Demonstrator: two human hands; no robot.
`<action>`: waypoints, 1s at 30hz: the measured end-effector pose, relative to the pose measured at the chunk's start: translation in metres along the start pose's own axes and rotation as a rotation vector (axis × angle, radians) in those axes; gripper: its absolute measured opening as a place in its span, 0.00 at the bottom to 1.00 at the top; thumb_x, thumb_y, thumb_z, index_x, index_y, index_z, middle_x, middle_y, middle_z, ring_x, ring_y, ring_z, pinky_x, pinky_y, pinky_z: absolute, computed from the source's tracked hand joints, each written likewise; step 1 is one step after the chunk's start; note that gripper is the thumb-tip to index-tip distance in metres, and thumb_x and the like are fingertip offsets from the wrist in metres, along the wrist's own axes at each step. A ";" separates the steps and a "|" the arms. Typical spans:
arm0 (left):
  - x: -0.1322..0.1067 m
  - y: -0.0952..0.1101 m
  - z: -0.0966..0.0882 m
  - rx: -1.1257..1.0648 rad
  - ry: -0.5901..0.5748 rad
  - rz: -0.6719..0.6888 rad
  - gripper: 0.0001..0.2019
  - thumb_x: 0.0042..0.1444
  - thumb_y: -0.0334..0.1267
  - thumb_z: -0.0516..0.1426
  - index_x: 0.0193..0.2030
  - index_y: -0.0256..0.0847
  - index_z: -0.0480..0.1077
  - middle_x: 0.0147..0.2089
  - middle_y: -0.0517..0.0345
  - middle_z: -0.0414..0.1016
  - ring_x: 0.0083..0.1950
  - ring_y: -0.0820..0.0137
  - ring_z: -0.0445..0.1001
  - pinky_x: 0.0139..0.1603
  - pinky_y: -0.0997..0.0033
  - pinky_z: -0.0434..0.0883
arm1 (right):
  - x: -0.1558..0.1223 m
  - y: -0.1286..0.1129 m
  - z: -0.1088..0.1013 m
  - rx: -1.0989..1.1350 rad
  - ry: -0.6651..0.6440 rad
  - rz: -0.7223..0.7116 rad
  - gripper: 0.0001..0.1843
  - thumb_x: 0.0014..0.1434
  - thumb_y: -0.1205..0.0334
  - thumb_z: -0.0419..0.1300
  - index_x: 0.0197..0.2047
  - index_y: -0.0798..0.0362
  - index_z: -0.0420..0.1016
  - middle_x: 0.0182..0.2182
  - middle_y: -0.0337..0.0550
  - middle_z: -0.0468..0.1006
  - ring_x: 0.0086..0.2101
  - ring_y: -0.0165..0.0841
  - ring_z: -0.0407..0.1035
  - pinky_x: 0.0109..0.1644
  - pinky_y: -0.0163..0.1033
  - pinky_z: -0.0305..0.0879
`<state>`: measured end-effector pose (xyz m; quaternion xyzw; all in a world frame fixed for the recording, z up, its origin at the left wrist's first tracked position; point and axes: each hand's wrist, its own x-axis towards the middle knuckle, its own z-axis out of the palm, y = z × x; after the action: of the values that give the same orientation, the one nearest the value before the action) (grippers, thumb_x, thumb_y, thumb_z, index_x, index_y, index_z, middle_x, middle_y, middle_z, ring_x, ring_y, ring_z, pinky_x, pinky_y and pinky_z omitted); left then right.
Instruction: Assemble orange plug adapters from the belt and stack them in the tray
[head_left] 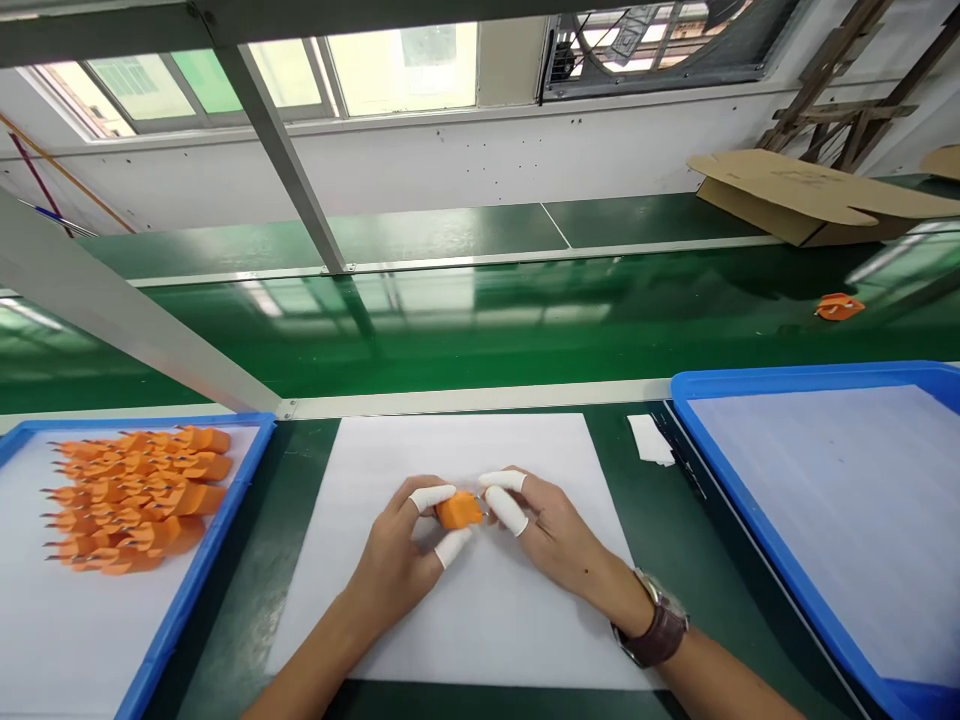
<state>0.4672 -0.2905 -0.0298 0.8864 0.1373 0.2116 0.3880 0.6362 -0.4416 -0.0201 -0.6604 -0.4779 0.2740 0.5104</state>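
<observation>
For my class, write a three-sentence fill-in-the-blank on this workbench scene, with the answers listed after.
1. The left hand and right hand pinch one small ____ part over the white sheet.
2. The wristwatch sits on the ____ wrist.
3. The heap of parts lies in a tray coloured ____.
Missing words: orange; right; blue.
</observation>
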 end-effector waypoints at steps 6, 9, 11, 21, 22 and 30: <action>0.010 -0.009 -0.021 -0.206 -0.032 -0.294 0.16 0.62 0.39 0.59 0.57 0.46 0.70 0.51 0.50 0.74 0.45 0.64 0.75 0.47 0.60 0.76 | -0.002 0.024 -0.002 -0.440 0.073 -0.282 0.17 0.66 0.74 0.50 0.52 0.50 0.73 0.45 0.50 0.75 0.44 0.41 0.71 0.44 0.49 0.75; 0.013 -0.011 -0.027 -0.305 -0.058 -0.392 0.16 0.61 0.39 0.59 0.55 0.44 0.70 0.51 0.48 0.75 0.47 0.62 0.76 0.50 0.60 0.75 | -0.004 0.034 0.007 -0.612 0.070 -0.376 0.18 0.59 0.80 0.49 0.41 0.51 0.74 0.43 0.52 0.75 0.43 0.43 0.70 0.41 0.50 0.75; 0.012 -0.011 -0.030 -0.287 -0.090 -0.401 0.18 0.60 0.39 0.60 0.57 0.44 0.69 0.51 0.49 0.74 0.46 0.63 0.75 0.47 0.62 0.74 | -0.005 0.037 0.011 -0.712 0.056 -0.393 0.19 0.56 0.83 0.49 0.32 0.51 0.73 0.40 0.52 0.74 0.39 0.42 0.68 0.37 0.48 0.73; 0.007 -0.012 -0.023 -0.148 -0.046 -0.293 0.26 0.53 0.40 0.66 0.58 0.45 0.68 0.44 0.57 0.69 0.33 0.74 0.65 0.33 0.73 0.66 | -0.008 0.039 0.013 -0.859 0.038 -0.452 0.20 0.45 0.87 0.49 0.25 0.51 0.67 0.40 0.52 0.73 0.36 0.42 0.65 0.35 0.48 0.69; 0.006 -0.013 -0.021 -0.150 -0.033 -0.270 0.24 0.53 0.40 0.66 0.57 0.44 0.70 0.45 0.57 0.70 0.33 0.74 0.66 0.32 0.73 0.65 | -0.008 0.042 0.013 -0.862 0.039 -0.470 0.19 0.44 0.86 0.49 0.26 0.51 0.68 0.41 0.53 0.74 0.38 0.43 0.65 0.37 0.49 0.70; 0.004 -0.018 -0.036 -0.134 0.397 -0.143 0.18 0.54 0.41 0.66 0.51 0.43 0.74 0.48 0.52 0.73 0.37 0.71 0.72 0.36 0.70 0.72 | -0.011 0.055 0.014 -0.892 0.069 -0.580 0.22 0.44 0.83 0.48 0.36 0.53 0.74 0.47 0.57 0.74 0.45 0.48 0.69 0.41 0.52 0.77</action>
<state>0.4522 -0.2539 -0.0203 0.7876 0.2594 0.3625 0.4254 0.6397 -0.4471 -0.0772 -0.6628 -0.6936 -0.1302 0.2502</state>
